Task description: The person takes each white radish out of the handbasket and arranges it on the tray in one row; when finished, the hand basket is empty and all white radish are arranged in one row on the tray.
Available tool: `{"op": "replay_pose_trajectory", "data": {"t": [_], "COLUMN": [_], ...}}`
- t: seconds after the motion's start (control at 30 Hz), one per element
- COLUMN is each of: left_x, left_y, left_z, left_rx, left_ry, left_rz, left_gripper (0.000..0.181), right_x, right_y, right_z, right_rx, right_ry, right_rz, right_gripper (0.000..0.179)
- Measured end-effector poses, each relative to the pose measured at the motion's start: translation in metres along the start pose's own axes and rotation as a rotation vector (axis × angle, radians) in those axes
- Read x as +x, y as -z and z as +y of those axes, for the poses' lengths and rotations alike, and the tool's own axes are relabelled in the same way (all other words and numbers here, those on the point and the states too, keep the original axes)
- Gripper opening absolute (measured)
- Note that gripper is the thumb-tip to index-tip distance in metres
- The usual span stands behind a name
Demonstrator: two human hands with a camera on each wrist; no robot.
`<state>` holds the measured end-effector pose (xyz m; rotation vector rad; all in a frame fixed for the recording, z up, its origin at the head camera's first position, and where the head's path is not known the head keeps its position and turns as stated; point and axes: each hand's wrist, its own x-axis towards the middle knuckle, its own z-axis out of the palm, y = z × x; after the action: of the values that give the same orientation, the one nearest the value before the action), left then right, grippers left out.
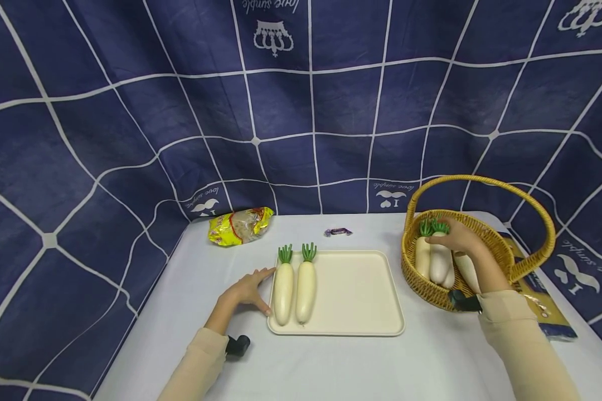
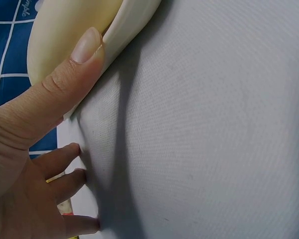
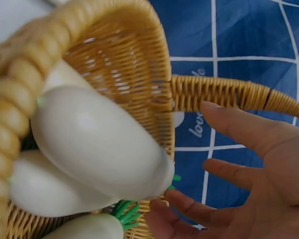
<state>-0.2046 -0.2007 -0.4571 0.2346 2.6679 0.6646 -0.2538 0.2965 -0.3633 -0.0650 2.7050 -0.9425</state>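
Note:
Two white radishes [image 1: 306, 292] with green tops lie side by side on a cream tray [image 1: 353, 295]. My left hand [image 1: 246, 291], fingers spread, is at the tray's left edge; in the left wrist view its thumb [image 2: 87, 47] overlaps the rim beside a radish [image 2: 55, 40]. My right hand [image 1: 459, 236] reaches into a wicker basket [image 1: 431, 291] holding several more white radishes [image 1: 438, 264], over their green tops. In the right wrist view its fingers are extended, fingertips close to the end of a radish [image 3: 99, 142], not curled round it.
The basket's tall handle [image 1: 481, 179] arches above the right forearm. A yellow snack bag [image 1: 241, 226] lies back left, a small purple wrapped candy [image 1: 338, 231] behind the tray. A dark and gold packet [image 1: 547, 303] lies right of the basket. A blue checked curtain [image 1: 331, 111] hangs behind.

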Motion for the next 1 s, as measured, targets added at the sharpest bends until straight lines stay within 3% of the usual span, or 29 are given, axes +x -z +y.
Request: {"op": "replay_pose_trajectory", "data": {"t": [0.17, 0.4, 0.7, 1.0], "left_x": [0.0, -0.002, -0.002, -0.001], "left_y": [0.0, 0.0, 0.0, 0.001], "left_z": [0.0, 0.001, 0.002, 0.002], "left_rx": [-0.002, -0.003, -0.003, 0.009], "left_ry": [0.006, 0.012, 0.016, 0.004], "left_rz": [0.001, 0.002, 0.001, 0.0], "left_gripper": [0.113, 0.112, 0.113, 0.113], "right_x": [0.007, 0.014, 0.015, 0.008], "right_y": [0.005, 0.005, 0.003, 0.005], "right_z": [0.006, 0.011, 0.016, 0.016], "right_rx": [0.02, 0.044, 0.088, 0.127], "right_ry": [-0.075, -0.141, -0.118, -0.103], "right_rz": [-0.077, -0.113, -0.147, -0.096], "right_gripper": [0.088, 0.087, 0.081, 0.082]}}
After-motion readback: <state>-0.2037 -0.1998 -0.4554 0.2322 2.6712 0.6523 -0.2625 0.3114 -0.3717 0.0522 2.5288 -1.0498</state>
